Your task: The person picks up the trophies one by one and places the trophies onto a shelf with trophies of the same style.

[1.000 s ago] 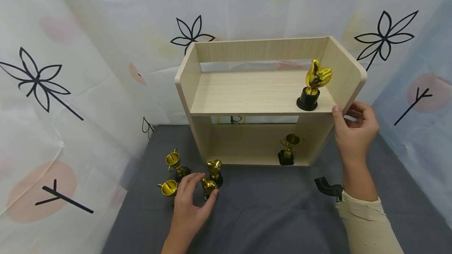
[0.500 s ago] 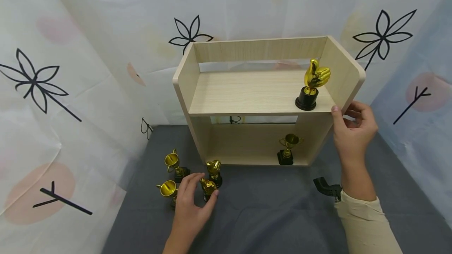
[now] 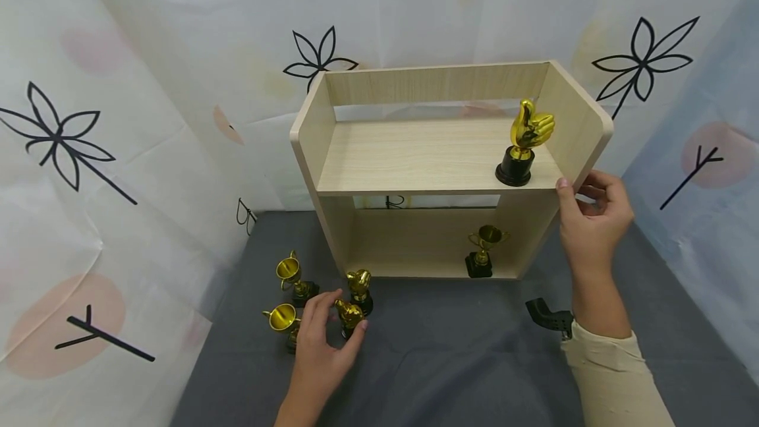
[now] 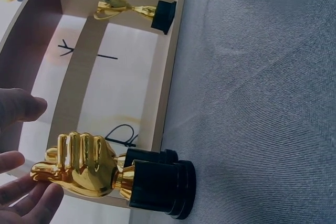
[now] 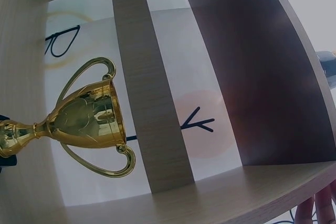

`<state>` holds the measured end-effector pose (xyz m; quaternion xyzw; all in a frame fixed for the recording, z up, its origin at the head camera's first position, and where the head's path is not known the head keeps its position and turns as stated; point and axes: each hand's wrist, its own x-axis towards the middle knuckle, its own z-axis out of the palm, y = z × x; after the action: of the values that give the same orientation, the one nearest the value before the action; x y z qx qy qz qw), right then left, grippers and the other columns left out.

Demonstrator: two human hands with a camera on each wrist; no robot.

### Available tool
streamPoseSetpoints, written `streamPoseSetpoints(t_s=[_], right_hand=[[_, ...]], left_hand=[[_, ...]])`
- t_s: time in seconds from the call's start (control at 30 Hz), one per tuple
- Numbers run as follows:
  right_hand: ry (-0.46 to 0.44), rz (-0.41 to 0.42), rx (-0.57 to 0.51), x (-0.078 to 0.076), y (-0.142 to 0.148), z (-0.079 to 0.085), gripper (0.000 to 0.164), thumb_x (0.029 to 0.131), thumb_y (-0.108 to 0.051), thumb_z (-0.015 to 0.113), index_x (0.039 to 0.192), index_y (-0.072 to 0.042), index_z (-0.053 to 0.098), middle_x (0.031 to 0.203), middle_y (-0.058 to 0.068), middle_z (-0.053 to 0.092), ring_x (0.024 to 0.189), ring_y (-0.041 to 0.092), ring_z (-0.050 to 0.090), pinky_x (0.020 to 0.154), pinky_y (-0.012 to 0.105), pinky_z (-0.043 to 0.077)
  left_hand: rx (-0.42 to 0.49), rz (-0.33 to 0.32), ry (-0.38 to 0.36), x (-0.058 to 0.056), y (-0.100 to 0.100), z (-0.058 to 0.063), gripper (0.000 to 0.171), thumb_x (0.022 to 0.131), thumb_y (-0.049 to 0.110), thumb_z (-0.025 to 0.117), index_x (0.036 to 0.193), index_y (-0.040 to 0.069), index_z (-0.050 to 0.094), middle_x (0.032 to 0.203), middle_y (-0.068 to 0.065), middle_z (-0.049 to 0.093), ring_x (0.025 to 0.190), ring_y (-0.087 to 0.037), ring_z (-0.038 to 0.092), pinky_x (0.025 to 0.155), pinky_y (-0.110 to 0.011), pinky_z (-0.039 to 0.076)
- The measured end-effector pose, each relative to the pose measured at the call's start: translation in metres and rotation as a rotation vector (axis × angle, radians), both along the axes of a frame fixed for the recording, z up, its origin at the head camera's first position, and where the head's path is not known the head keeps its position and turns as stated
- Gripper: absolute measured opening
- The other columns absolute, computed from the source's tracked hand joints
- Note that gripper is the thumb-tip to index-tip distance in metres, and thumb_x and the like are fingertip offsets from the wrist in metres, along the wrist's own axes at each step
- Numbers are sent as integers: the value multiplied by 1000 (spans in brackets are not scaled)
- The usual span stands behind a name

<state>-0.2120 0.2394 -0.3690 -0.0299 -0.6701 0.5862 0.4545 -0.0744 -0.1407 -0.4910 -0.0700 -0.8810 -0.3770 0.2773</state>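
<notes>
My left hand [image 3: 323,354] is around the nearer gold thumbs-up trophy [image 3: 350,313], thumb and fingers spread apart. In the left wrist view this trophy [image 4: 86,166] stands on its black base; fingertips [image 4: 50,198] are at its top, touching or just behind it, while the thumb is clear of it. A second thumbs-up trophy [image 3: 359,285] is just behind. Two gold cup trophies, a rear one [image 3: 290,270] and a front one [image 3: 283,317], stand left of the hand. My right hand [image 3: 595,223] holds the right side panel of the wooden shelf [image 3: 415,157], thumb on its front edge.
On the upper board, at the right, stands a thumbs-up trophy [image 3: 524,140]. Below it a cup trophy [image 3: 487,249] occupies the lower compartment's right end. Grey cloth [image 3: 445,348] covers the table. A black curved strap piece [image 3: 548,315] sticks out from the right wrist.
The head view has shifted very slightly. Both hands and all the trophies stay practically where they were.
</notes>
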Motion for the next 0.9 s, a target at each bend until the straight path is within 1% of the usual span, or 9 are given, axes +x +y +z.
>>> streamPoseSetpoints(t_s=[0.07,0.2,0.3,0.43,0.6,0.83,0.9], right_hand=[[-5,-2,4,0,1,0,37,94,-5,76,125,13,67,107,-16,66,92,5,65,76,11,54],[-2,-1,9,-1,2,-1,38,94,-5,76,125,13,67,107,-15,66,92,5,65,75,11,55],[9,7,6,-1,1,-1,36,94,-5,76,124,12,67,106,-14,66,91,6,65,75,11,54],[28,20,8,0,1,0,32,94,-4,75,123,10,69,106,-14,67,91,6,66,74,11,55],[25,29,-5,0,0,1,33,93,-3,75,122,11,68,106,-13,67,91,7,66,74,12,55],[18,27,-7,-2,2,-2,33,94,-4,75,123,12,68,106,-12,67,92,7,67,75,13,55],[29,28,-4,-4,4,-5,33,94,-4,75,122,11,68,106,-12,67,91,7,67,74,13,55]], left_hand=[[13,-5,-19,0,0,-1,67,78,13,96,137,8,65,130,-9,62,113,-21,63,82,-43,63],[15,-3,-64,-1,1,-4,68,80,15,96,139,10,64,131,-8,60,115,-19,62,85,-44,62],[5,0,-77,-1,1,-6,69,80,16,95,140,11,63,131,-8,60,114,-18,61,85,-43,62],[2,-1,-64,-3,2,-9,69,80,15,95,140,10,63,130,-8,60,112,-17,61,84,-43,61],[-1,5,-40,-4,2,-11,68,80,15,95,139,8,63,127,-11,62,109,-18,63,83,-44,61],[-18,30,-42,-5,4,-13,67,80,17,96,138,7,64,126,-12,64,110,-22,65,82,-45,62],[-18,35,-47,-5,4,-13,67,80,18,96,138,6,64,126,-12,64,110,-23,65,82,-45,62]])
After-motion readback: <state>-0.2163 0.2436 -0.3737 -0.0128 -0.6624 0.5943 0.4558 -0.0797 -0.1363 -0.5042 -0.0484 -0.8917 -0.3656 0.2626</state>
